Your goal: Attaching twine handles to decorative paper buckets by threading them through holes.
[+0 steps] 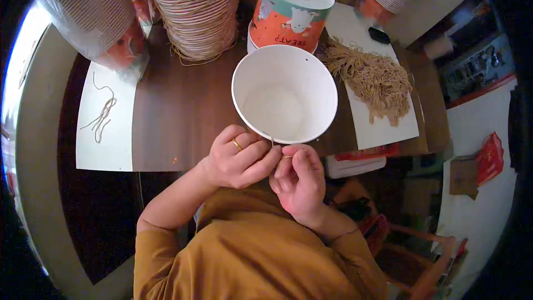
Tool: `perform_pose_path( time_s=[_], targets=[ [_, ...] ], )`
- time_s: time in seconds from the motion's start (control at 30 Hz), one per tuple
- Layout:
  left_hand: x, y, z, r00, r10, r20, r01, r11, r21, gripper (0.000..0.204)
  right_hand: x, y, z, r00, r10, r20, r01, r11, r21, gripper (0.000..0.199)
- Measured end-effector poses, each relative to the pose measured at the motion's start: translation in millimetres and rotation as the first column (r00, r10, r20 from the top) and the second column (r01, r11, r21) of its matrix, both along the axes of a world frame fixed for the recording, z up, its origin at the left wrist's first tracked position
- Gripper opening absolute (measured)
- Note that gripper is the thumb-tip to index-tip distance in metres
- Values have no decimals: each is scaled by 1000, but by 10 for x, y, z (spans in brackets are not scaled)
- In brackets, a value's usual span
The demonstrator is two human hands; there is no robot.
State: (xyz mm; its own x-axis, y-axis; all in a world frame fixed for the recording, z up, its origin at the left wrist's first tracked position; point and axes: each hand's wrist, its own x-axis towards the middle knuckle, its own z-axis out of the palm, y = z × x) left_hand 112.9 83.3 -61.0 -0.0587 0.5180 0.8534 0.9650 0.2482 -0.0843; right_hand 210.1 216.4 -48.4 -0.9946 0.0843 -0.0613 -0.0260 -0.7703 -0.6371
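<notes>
**Two bare hands work a thin cord at the near rim of a white bucket**

The white bucket (284, 97) sits on a brown table (183, 116), its open mouth tilted toward the wearer, showing a pale interior. Just below its near rim, the left hand (241, 157), wearing a gold ring (237, 144), has its fingers curled in, the tips closed on a thin cord (272, 141) at the rim. Beside it, also below the bucket's rim, the right hand (301, 180) pinches a short bit of cord between thumb and bent fingers; the fingertips partly hide it.

Directly behind the bucket stands an upside-down orange-and-green bucket (291, 14). Behind and to its left rises a nested stack of buckets (194, 14) hung with cords; farther left is a plastic-wrapped stack (91, 14). To the bucket's right lies a heap of tan cords (375, 80); well to its left, a few loose cords (104, 112) rest on a white panel (105, 147).
</notes>
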Motion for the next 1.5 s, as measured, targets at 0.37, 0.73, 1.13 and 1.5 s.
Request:
perform_pose_path(
  time_s=[0.37,0.73,1.13,1.5],
  targets=[
    [164,-181,-50,687,-280,670,69,944,323,22,-65,-66,-293,984,-166,61,138,938,318,17],
    [330,-174,-149,264,-528,807,-339,733,590,10,-253,-172,-204,998,-64,-3,61,921,384,16],
    [364,-163,-98,93,-656,749,-574,580,579,10,-519,-342,-291,977,63,202,-143,903,405,19],
    [269,-380,32,-84,-796,600,-610,517,600,10,-715,-453,-72,983,156,94,-180,758,627,20]
  ],
)
